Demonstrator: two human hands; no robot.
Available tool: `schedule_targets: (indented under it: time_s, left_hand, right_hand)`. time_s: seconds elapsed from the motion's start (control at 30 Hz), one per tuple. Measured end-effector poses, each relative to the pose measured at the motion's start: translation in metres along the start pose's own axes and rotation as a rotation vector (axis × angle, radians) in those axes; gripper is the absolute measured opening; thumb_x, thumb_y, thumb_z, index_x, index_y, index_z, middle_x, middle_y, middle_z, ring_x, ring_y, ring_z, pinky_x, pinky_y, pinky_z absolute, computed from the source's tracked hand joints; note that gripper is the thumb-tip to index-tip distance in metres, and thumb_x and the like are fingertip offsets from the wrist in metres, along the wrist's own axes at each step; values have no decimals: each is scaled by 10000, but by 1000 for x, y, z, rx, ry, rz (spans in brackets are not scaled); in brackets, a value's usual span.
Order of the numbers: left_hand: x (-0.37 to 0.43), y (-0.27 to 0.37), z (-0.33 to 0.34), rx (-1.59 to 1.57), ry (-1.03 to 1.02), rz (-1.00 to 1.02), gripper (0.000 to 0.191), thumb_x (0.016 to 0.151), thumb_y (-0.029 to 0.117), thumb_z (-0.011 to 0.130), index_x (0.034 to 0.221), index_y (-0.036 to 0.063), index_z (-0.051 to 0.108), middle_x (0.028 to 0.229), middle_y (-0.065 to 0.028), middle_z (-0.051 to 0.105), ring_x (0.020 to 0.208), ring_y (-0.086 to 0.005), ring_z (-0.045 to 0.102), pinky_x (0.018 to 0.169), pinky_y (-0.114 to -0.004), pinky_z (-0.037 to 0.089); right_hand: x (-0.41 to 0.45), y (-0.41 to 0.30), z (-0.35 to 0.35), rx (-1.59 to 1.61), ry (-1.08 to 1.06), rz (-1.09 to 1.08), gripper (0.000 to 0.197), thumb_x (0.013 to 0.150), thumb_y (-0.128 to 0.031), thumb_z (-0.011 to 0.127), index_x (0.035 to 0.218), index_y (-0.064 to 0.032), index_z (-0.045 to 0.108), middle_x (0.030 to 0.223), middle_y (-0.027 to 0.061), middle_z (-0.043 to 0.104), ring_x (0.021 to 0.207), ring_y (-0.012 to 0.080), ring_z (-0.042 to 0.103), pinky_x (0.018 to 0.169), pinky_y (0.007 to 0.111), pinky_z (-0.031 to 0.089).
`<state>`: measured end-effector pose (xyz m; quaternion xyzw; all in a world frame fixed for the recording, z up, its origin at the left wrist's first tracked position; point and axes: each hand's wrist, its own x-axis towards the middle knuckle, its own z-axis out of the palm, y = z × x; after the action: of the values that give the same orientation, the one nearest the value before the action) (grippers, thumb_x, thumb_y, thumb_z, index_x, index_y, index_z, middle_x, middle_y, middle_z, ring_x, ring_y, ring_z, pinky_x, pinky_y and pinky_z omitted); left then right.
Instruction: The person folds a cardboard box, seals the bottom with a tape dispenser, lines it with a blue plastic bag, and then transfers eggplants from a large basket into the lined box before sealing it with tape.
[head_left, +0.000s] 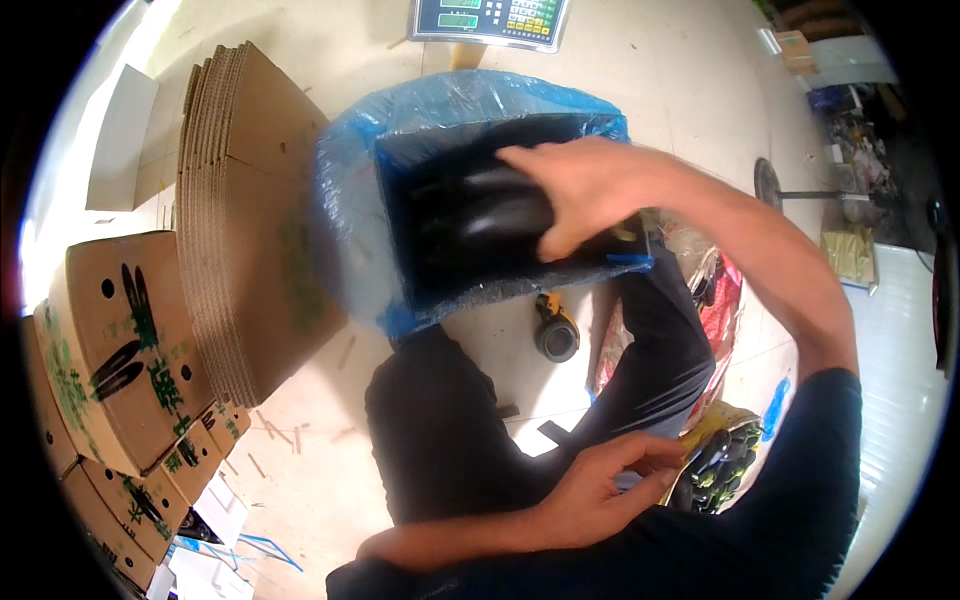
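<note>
A box lined with a clear blue plastic bag (450, 97) stands before me, tilted, at my knees. Dark, glossy eggplants (487, 202) lie in it, blurred and partly in shadow. My right hand (585, 195) reaches over them inside the box, thumb and fingers spread wide. Whether it grips an eggplant or only touches one, I cannot tell. Across my lap, my left hand (592, 480) is half curled, its thumb and fingers apart, with nothing visible in it. Just beyond its fingertips, a yellow sack (727, 416) holds more eggplants (720, 465) with green stem ends.
Flattened cardboard boxes (255, 172) stand stacked at left, beside printed cartons (135, 352). A digital scale (491, 19) is ahead. A tape dispenser (557, 334) lies on the floor between my legs. A red and white woven sack (727, 300) is by my right leg.
</note>
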<state>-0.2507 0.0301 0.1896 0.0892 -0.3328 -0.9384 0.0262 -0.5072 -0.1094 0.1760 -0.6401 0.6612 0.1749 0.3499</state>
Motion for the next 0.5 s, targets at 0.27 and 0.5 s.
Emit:
schedule_targets:
  time_s: [0.27,0.5]
  left_hand:
    - [-1,14,-16,-87,23,-39,243,986,68,600,1209,-27,618,1099,-110,656,982,-146,635,857,-286,497]
    - [-1,-3,-6,-115,4,-109,230,999,2,539,1212,-63,599,1122,-138,639,1075,-193,622,945,-325,479]
  right_hand:
    - [111,35,137,-446,405,-180,1064,757,-503,791,1543,-16,266,1469,276,424,1297,414,481,1073,497,383]
    - [93,18,109,-212,378,-1,818,846,-451,733,1462,-3,436,1446,243,485,1304,403,496,1064,475,410]
